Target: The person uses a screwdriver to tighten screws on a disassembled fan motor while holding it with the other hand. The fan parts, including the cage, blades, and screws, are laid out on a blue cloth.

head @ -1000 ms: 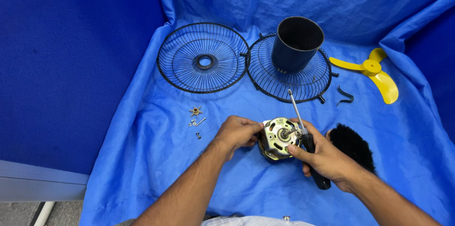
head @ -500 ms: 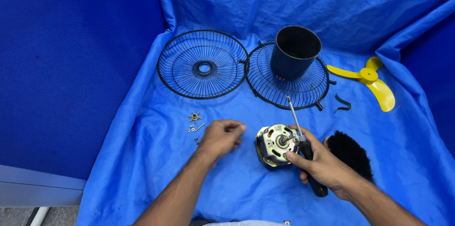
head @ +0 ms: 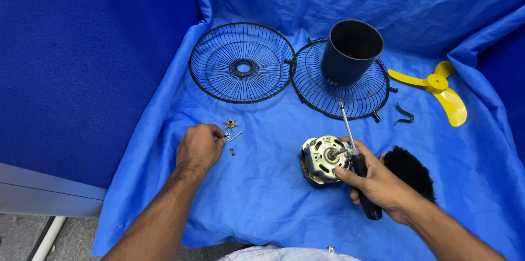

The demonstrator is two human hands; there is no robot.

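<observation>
The left hand (head: 199,146), its grip curled nearly closed with fingertips on the small silver screws and washers (head: 232,138) just right of it, lies well left of the round metal motor (head: 322,158), which touches the right hand (head: 377,181), grip wrapped round a black-handled screwdriver (head: 355,157) whose shaft points away from the person.

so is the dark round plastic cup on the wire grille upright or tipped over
Upright: the dark round plastic cup stands on the black wire grille, open mouth up, nothing visible inside.

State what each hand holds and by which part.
Right hand grips the screwdriver by its black handle, beside the motor. Left hand is at the small screws; any hold is hidden.
</observation>
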